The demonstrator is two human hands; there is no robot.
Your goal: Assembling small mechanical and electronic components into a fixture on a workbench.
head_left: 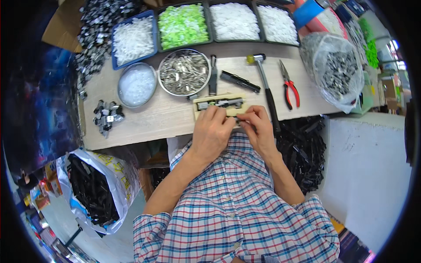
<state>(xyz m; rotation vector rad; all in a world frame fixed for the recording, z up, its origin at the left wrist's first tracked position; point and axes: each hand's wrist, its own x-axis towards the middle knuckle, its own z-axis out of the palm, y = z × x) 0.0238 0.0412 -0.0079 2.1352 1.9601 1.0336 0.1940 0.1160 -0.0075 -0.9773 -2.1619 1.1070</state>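
Observation:
A pale wooden jig block lies at the near edge of the workbench with a dark metal and black plastic part set in its slot. My left hand rests on the block's near side, fingers curled over it. My right hand meets it from the right, and the fingertips of both pinch a small dark piece at the block's front edge. What exactly that piece is, I cannot tell.
Behind the block stand a round tin of metal clips, a round tin of white bits, a mallet, red-handled pliers, a black tool. Trays of white and green parts line the back. Bags of black parts sit at left and right.

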